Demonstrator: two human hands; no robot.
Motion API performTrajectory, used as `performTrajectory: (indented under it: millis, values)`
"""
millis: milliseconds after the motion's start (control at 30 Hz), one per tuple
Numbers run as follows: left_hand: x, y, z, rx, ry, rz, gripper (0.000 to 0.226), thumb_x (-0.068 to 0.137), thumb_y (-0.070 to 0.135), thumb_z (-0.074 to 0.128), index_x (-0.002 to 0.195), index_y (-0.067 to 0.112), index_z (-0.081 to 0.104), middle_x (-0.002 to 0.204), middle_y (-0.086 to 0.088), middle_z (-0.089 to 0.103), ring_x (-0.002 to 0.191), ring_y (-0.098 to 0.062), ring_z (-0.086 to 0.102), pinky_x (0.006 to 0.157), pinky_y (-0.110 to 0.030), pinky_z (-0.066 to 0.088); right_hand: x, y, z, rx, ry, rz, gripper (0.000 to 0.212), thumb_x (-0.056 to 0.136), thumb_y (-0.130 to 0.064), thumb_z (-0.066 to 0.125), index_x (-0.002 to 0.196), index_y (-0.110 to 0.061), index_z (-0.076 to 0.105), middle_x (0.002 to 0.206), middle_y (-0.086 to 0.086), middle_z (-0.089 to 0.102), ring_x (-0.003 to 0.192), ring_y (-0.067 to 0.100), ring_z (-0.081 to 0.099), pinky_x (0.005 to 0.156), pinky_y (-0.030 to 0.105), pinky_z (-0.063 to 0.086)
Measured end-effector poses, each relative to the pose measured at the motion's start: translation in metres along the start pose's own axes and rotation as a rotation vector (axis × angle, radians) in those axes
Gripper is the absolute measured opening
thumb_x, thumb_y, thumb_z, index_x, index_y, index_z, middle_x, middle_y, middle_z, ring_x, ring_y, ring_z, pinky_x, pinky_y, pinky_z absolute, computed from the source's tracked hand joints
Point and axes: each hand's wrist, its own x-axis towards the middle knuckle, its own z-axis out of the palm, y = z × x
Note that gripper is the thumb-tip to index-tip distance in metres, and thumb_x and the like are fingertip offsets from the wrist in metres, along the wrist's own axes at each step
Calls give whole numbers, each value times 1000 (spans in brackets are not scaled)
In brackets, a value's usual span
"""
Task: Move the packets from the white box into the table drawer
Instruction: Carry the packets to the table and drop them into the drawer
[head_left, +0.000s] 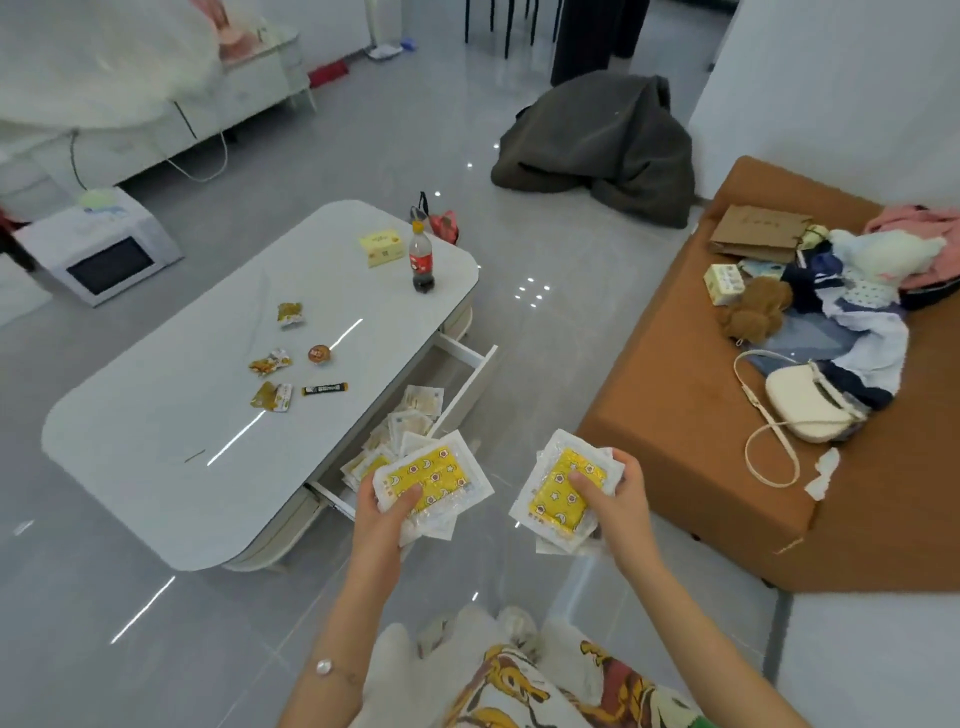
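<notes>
Head view: left hand (387, 512) clamped on 1 stack of yellow packets (431, 480), just over near end of open drawer (470, 382); right hand (615, 499) pinching 2nd stack (566, 488), farther right. Drawer long axis up-right. White box unseen.

glossy plastic packets (434, 480), glossy white table (208, 415), shiny tile floor (545, 322), matt cloth sofa (675, 441)

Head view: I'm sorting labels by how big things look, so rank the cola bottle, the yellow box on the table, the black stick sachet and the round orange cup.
1. cola bottle
2. yellow box
3. black stick sachet
4. round orange cup

The last two look close; the sachet is nearer the camera, so that order is unsure.
</notes>
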Motion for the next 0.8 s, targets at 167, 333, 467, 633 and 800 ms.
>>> performTrajectory:
  millis: [167,333,467,633,800]
  values:
    - [23,7,15,-59,108,13,49,86,3,65,130,15,47,120,-10,63,108,-29,63,90,-46,52,65,-21,11,-60,-125,11,47,83,-12,73,122,-18,46,108,0,62,96,16,66,71,29,56]
    - [73,18,18,-80,206,27,43,86,2,65,125,11,49,119,-14,63,107,-31,63,88,-46,52,139,-37,51,-114,-236,34,45,85,-13,71,121,-20,44,105,-4,62,94,13,66,77,33,56]
    - [125,30,17,-134,295,36,40,86,2,64,122,15,51,115,-11,65,103,-28,65,82,-41,54,207,-50,97,-191,-364,31,45,86,-11,70,123,-13,44,105,-2,62,95,14,65,64,20,55]
    - [192,52,17,-198,391,-33,43,86,3,65,123,17,49,123,-14,61,109,-34,62,89,-51,52,298,-64,157,-301,-474,74,46,85,-7,71,123,-1,45,110,18,63,101,31,66,63,24,56]
    - [257,54,22,-198,434,-131,39,88,3,62,121,20,49,119,-10,62,106,-30,63,90,-52,51,370,-66,208,-364,-554,166,47,88,-6,67,126,-8,39,108,7,59,95,18,63,64,22,56]
